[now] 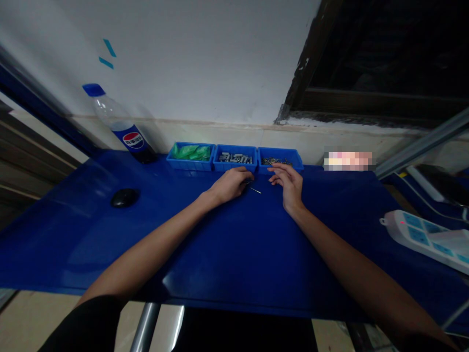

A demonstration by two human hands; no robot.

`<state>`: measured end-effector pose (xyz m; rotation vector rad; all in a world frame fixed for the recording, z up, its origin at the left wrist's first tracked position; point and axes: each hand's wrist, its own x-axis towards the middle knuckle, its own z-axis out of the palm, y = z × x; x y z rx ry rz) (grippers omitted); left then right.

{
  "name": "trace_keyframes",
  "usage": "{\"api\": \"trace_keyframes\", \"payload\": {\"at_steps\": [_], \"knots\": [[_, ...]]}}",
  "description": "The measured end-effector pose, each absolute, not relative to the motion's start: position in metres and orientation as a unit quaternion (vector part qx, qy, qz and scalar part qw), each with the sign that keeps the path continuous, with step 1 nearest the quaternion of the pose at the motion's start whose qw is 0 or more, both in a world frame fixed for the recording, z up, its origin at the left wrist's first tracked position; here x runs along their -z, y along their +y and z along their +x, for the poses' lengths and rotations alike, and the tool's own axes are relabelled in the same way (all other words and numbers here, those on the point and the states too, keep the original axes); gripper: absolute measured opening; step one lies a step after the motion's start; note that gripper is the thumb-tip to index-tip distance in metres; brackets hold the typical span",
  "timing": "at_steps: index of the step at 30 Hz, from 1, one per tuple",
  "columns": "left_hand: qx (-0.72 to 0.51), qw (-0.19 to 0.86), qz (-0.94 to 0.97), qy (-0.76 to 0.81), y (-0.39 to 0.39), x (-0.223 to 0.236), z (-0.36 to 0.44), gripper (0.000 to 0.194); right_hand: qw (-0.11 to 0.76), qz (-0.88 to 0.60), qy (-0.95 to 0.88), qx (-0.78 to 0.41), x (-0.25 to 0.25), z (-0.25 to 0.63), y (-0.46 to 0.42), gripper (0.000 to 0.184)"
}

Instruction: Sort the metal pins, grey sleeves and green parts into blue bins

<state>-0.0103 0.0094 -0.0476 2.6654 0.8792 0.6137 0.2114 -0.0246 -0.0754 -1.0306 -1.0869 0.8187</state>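
Note:
My left hand (231,185) is low over the blue table, in front of the middle bin, with its fingers curled together. What it holds, if anything, is hidden by the fingers. Just right of its fingertips is a thin metal screw or pin (255,190); I cannot tell whether it touches the hand. My right hand (288,183) is raised in front of the right bin (280,151), its fingers apart and nothing visible in them. That bin contains many small, thin metal pieces (274,161). The middle bin (234,148) contains short grey metal parts (236,158).
The left bin (192,165) contains green plastic bags (192,152). A Pepsi bottle (130,134) leans at the back left, behind a black computer mouse (124,197). A white power strip (421,237) lies on the right of the blue table (234,264). A wall (205,63) rises behind.

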Motion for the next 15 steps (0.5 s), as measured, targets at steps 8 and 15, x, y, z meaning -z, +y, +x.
{"api": "trace_keyframes", "payload": {"at_steps": [8, 15], "knots": [[-0.28, 0.182, 0.886, 0.32, 0.01, 0.047, -0.008, 0.03, 0.65, -0.455, -0.489, -0.363, 0.078, 0.212, -0.025, 0.018], [-0.39, 0.321, 0.803, 0.317, 0.004, 0.037, -0.002, 0.029, 0.628, -0.451, -0.519, -0.365, 0.072, 0.209, -0.028, 0.018]]}}
